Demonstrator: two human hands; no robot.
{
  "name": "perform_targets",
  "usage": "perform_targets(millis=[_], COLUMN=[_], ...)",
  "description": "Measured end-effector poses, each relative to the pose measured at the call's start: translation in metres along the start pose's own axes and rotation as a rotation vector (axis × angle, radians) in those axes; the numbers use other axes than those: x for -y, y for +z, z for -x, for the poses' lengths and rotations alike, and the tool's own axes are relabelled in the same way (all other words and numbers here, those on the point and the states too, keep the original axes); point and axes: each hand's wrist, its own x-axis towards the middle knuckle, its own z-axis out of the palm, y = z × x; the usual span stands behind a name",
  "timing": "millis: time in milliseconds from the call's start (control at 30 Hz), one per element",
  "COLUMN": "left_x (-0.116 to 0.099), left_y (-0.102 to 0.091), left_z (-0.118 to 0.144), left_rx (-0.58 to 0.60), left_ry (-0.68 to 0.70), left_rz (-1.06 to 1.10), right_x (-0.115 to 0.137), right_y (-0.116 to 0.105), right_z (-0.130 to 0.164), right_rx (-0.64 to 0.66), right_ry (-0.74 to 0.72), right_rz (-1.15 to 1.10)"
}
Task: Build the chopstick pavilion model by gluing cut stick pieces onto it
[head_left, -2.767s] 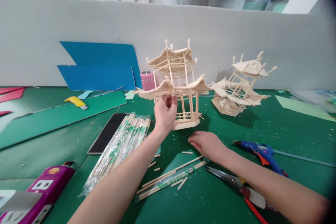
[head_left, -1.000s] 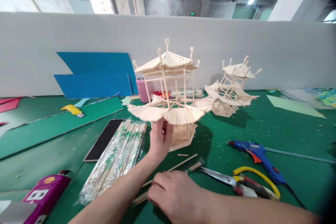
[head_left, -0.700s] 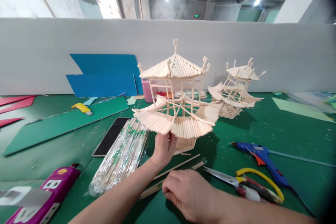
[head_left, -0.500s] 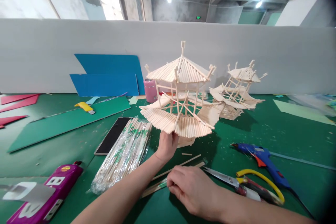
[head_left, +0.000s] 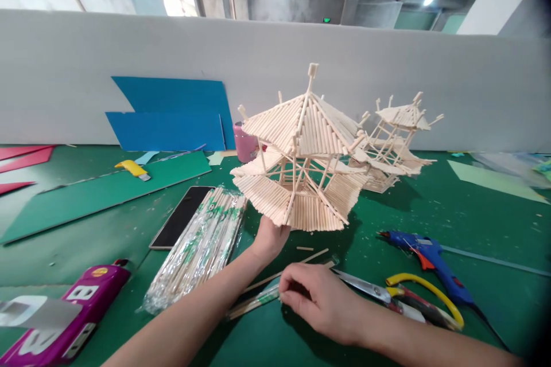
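A green table (head_left: 451,218) is strewn with chopsticks (head_left: 196,249), phone (head_left: 181,223), scissors (head_left: 396,298), glue gun (head_left: 424,255) and card (head_left: 99,192).

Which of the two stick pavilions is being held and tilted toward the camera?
The nearer pavilion, gripped under its lower roof by the left hand; the farther pavilion stands untouched near the wall.

The left hand (head_left: 267,239) has tipped the stick pagoda model (head_left: 301,160) toward the bench's near edge; the right hand (head_left: 322,301) drew back onto the loose chopsticks (head_left: 258,301).
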Motion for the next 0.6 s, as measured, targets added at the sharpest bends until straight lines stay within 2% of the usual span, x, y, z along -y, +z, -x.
perform_targets(millis=[67, 167, 233, 267, 300, 400, 600], left_x=[-0.009, -0.027, -0.040, -0.046, -0.052, -0.065, -0.070], left_y=[-0.013, -0.040, -0.057, -0.064, -0.069, -0.076, -0.070], left_z=[0.005, 0.024, 0.040, 0.047, 0.055, 0.070, 0.080], left_rx=[0.064, 0.047, 0.080, 0.117, 0.175, 0.265, 0.253], left_ry=[-0.035, -0.155, -0.209, -0.251, -0.364, -0.624, -0.879], left_rz=[-0.014, -0.058, -0.049, -0.029, 0.042, 0.270, 0.620], right_x=[-0.003, -0.008, -0.009, -0.009, -0.008, -0.006, 0.000], right_y=[-0.001, -0.003, -0.003, -0.004, -0.004, -0.001, 0.008], right_z=[-0.002, -0.006, -0.009, -0.010, -0.010, -0.012, -0.019], right_rx=[-0.031, -0.102, -0.140, -0.147, -0.148, -0.134, -0.061], right_ry=[0.070, 0.154, 0.184, 0.189, 0.188, 0.157, 0.098], right_rz=[-0.131, -0.304, -0.380, -0.407, -0.428, -0.454, -0.411])
